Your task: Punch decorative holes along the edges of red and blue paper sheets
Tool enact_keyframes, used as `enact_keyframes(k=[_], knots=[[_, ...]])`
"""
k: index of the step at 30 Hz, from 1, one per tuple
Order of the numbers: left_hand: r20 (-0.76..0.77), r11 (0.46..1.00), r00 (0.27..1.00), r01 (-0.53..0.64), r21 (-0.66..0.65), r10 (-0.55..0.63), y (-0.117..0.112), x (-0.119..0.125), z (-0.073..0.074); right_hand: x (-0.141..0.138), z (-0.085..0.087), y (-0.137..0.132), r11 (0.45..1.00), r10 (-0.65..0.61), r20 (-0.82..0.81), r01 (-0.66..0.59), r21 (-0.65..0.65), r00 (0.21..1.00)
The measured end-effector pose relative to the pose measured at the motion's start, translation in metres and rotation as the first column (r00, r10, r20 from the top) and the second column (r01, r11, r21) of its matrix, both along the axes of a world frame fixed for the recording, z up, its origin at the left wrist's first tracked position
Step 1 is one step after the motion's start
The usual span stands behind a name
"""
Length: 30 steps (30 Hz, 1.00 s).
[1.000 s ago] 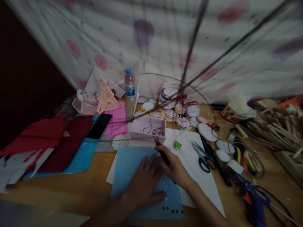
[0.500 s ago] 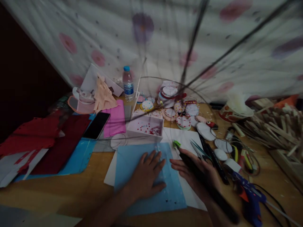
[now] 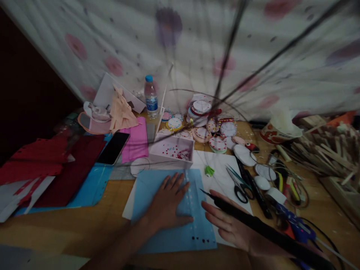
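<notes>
My left hand (image 3: pixel 167 202) lies flat, fingers spread, on a light blue sheet (image 3: pixel 174 232) with small punched holes near its lower right. My right hand (image 3: pixel 229 225) hovers over the white paper (image 3: pixel 216 165) to the right of that sheet, fingers stretched out, with a long black pointed tool (image 3: pixel 253 225) lying across it along the thumb side. The tool's tip points left toward the blue sheet. A small white box (image 3: pixel 172 152) with red dots inside stands just beyond the sheet.
Scissors (image 3: pixel 239 185), a small green object (image 3: pixel 209 171), a blue glue gun (image 3: pixel 295 228) and white discs lie at right. A phone (image 3: pixel 113 148), pink and red sheets lie at left. A water bottle (image 3: pixel 151 96), round paper pieces and wooden sticks (image 3: pixel 326 150) stand behind.
My right hand pulled back from the white box toward me and to the right, carrying the black tool, and its fingers have spread out. My left hand stayed on the blue sheet.
</notes>
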<state>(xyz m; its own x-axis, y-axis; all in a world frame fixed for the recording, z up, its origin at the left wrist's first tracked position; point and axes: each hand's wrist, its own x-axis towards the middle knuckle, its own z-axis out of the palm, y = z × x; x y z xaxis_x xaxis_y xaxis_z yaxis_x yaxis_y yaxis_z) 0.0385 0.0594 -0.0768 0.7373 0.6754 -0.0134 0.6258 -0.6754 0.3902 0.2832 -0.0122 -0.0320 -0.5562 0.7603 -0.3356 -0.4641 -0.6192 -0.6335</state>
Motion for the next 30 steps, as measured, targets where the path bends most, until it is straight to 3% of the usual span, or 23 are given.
enact_keyframes(k=[3, 5, 6, 8, 10, 11, 17, 24, 30], knots=[[0.015, 1.000, 1.000, 0.021, 0.010, -0.022, 0.005, -0.003, 0.000, -0.005, -0.007, 0.002, 0.996, 0.029, -0.039, -0.032, -0.078, 0.999], [0.029, 1.000, 0.999, 0.025, 0.018, -0.026, 0.008, -0.004, 0.000, -0.012, -0.015, 0.003, 0.992, -0.115, 0.060, 0.112, 0.052, 0.992], [0.033, 1.000, 0.999, 0.022, 0.021, -0.022, 0.009, -0.004, -0.001, -0.016, -0.020, 0.004, 0.961, -0.239, 0.136, 0.214, 0.177, 0.961], [0.036, 0.999, 0.999, -0.022, 0.027, 0.021, 0.011, -0.004, -0.002, -0.025, -0.027, 0.008, 0.805, -0.519, 0.275, 0.354, 0.476, 0.810], [0.022, 0.993, 0.994, -0.108, 0.044, 0.107, 0.012, -0.002, -0.005, -0.033, -0.030, 0.015, 0.679, -0.673, 0.339, 0.366, 0.637, 0.658], [0.009, 0.987, 0.989, -0.149, 0.057, 0.149, 0.012, -0.001, -0.006, -0.037, -0.030, 0.019, 0.665, -0.695, 0.365, 0.359, 0.655, 0.619], [-0.056, 0.964, 0.968, -0.236, 0.126, 0.244, 0.001, 0.009, -0.009, -0.068, -0.036, 0.048, 0.606, -0.768, 0.509, 0.182, 0.774, 0.389], [-0.026, 0.968, 0.979, -0.198, 0.151, 0.205, 0.007, -0.002, -0.005, -0.080, -0.068, 0.067, 0.640, -0.739, 0.611, 0.011, 0.769, 0.283], [-0.013, 0.967, 0.977, -0.208, 0.145, 0.212, 0.022, -0.003, -0.001, -0.077, -0.071, 0.066, 0.647, -0.733, 0.648, -0.085, 0.758, 0.205]])
